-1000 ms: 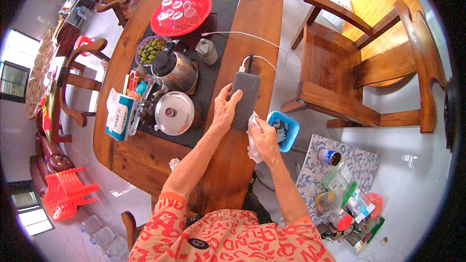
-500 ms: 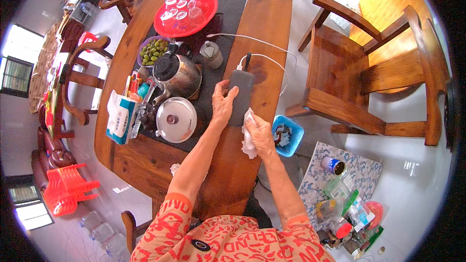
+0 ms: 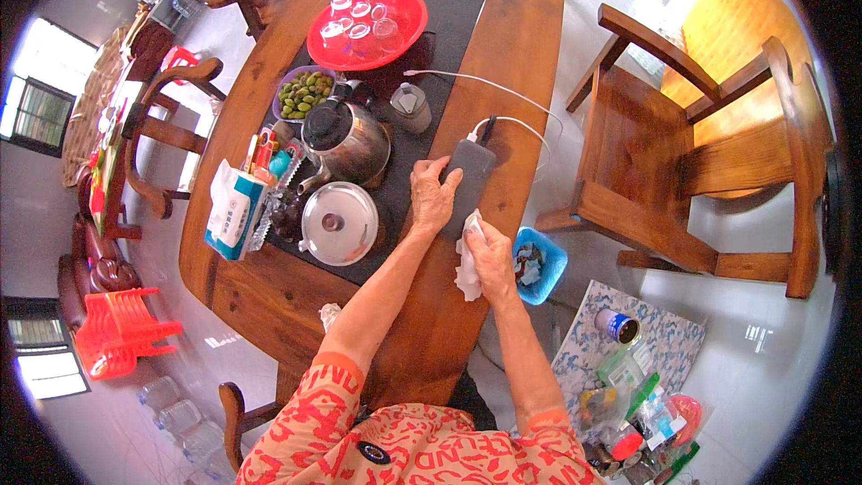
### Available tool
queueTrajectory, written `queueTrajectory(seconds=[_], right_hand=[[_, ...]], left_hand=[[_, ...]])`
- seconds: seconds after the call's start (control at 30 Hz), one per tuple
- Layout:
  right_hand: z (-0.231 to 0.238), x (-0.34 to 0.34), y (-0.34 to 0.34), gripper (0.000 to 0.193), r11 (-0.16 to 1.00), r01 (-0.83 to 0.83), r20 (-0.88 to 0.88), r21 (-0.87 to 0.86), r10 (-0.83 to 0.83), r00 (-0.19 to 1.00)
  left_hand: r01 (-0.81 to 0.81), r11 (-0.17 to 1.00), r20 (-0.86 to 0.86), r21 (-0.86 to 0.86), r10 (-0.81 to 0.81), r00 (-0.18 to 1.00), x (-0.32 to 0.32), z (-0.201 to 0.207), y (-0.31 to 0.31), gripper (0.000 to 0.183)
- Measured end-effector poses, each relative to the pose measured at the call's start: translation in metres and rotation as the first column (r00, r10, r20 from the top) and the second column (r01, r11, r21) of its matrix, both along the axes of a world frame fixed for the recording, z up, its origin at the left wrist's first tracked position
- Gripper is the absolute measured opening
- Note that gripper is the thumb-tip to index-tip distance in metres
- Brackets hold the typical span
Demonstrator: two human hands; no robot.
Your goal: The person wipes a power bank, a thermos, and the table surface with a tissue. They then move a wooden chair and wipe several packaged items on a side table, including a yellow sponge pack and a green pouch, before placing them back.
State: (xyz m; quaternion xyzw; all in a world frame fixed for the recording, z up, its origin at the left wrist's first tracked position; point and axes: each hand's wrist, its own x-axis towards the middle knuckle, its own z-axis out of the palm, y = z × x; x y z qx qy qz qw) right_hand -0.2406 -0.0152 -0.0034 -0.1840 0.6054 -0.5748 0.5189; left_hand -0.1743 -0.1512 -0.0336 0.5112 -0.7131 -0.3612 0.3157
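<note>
A dark grey power bank point(image 3: 471, 169) lies along the right part of the wooden table point(image 3: 422, 332), with a white cable point(image 3: 525, 124) and a short dark cord at its far end. My left hand point(image 3: 435, 196) grips its left edge, thumb on top; the fingers beneath are partly hidden. In my right hand point(image 3: 493, 258) is a crumpled white tissue point(image 3: 466, 268), pinched by the power bank's near end. Left of my left hand stands a pot with a metal lid point(image 3: 339, 223), and behind it a steel kettle point(image 3: 355, 148).
A red tray point(image 3: 395, 52) of glasses, a bowl of green fruit point(image 3: 305, 94), a grey cup point(image 3: 411, 108) and a tissue pack point(image 3: 235, 216) occupy the table. Beside its right edge are a blue bin point(image 3: 543, 269) and a wooden chair point(image 3: 642, 139). Another crumpled tissue point(image 3: 329, 316) lies near my left forearm.
The whole view has shifted, so the table and its things appear farther right and slightly lower. Both hands keep their hold on the power bank and the tissue, with little movement against the table.
</note>
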Motion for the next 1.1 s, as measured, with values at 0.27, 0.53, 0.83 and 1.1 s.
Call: queueTrajectory(seconds=[0.27, 0.53, 0.83, 1.1], right_hand=[[-0.001, 0.002, -0.004, 0.027, 0.999, -0.032, -0.164, 0.006, 0.032, 0.986], [-0.026, -0.002, 0.004, 0.026, 0.997, -0.038, -0.298, -0.074, 0.014, 0.954], [-0.005, -0.009, 0.031, 0.025, 0.996, -0.083, -0.137, 0.011, 0.084, 0.987], [-0.021, -0.005, 0.036, 0.027, 0.999, -0.007, -0.177, -0.042, 0.0, 0.984]], left_hand=[[0.003, 1.0, 0.128, 0.02, -0.006, 0.992, 0.002, 0.003, 0.001, 0.039], [-0.159, 0.97, 0.141, -0.184, 0.186, 0.972, -0.014, 0.025, 0.012, 0.075], [-0.385, 0.906, -0.181, -0.175, 0.355, 0.917, -0.039, 0.019, -0.056, 0.083], [-0.522, 0.845, -0.237, -0.118, 0.486, 0.841, -0.046, 0.001, -0.092, 0.077]])
